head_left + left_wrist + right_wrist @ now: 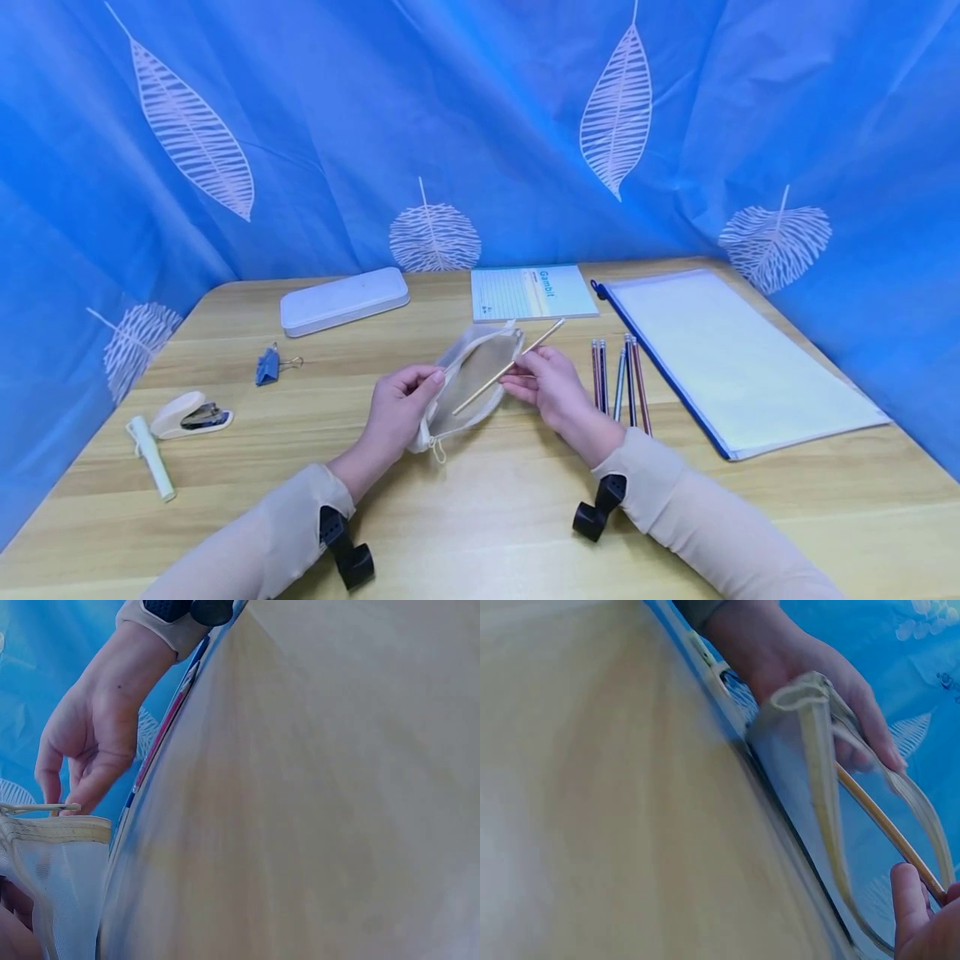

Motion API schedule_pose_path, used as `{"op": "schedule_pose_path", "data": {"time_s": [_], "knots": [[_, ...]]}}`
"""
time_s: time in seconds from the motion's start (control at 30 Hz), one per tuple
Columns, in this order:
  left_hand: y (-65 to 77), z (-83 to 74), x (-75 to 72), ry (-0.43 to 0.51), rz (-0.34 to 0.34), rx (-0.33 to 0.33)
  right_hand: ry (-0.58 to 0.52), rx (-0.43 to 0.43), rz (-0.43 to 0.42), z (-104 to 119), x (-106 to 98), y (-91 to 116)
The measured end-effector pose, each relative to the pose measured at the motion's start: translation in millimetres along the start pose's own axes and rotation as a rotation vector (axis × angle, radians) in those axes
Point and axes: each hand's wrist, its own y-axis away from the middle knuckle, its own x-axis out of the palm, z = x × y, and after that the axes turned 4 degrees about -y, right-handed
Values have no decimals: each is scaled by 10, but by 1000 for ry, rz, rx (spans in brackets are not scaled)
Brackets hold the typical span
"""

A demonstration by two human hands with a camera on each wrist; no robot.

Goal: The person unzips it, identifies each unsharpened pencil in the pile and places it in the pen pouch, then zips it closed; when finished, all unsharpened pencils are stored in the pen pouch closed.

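A see-through mesh zip pouch (474, 375) with a cream edge is held up over the table, its mouth wide apart. My left hand (400, 407) pinches the pouch's near-left rim between thumb and fingers. Between the fingertips of my right hand (557, 390) is a gold-coloured pencil (514, 367), slanting across the pouch's mouth. The pencil's lower end lies within the opening; the right wrist view shows the pencil (889, 827) running between the two rims. Several pencils (621, 375) lie on the table just right of my right hand.
On the left are a blue binder clip (267, 367), a white stapler (183, 415) and a pale green pen-like stick (152, 458). A white case (345, 302) and a notebook (534, 293) lie at the back. A large zip folder (742, 362) covers the right side.
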Motion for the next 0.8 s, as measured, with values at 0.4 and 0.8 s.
{"op": "schedule_pose_path", "data": {"time_s": [0.4, 0.8], "knots": [[12, -38, 68, 29, 13, 18, 30, 35, 67, -277, 299, 19], [-9, -39, 98, 34, 27, 14, 102, 92, 98, -293, 277, -60]]}}
